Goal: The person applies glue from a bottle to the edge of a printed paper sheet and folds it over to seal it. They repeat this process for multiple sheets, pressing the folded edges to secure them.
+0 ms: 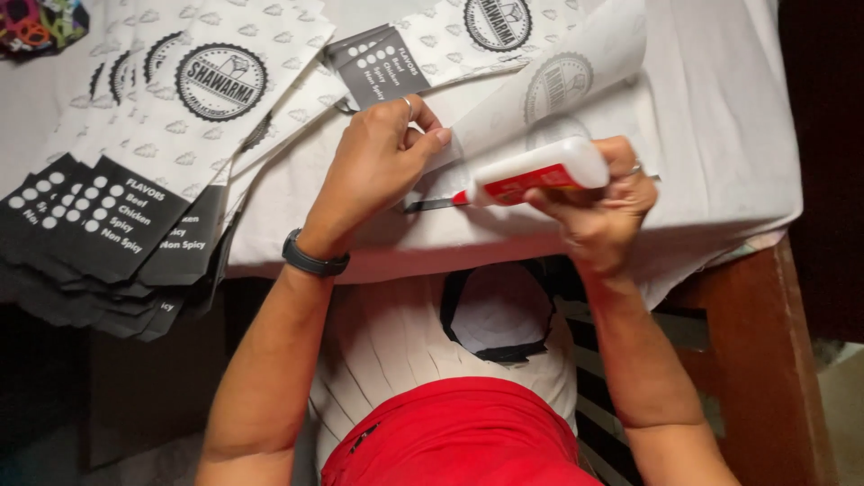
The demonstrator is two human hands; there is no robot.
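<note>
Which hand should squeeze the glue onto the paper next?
Probably the right hand: it grips the white glue bottle with the red tip pointing at the paper's edge. The left hand is busy pinching the paper flap.

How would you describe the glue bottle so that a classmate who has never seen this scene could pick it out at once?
Start at the table covered by a white cloth and go to its near edge. There the right hand holds a glue bottle lying sideways, its tip against a paper sheet pinned by the left hand. It is the only white plastic bottle with red markings among flat printed papers.
</note>
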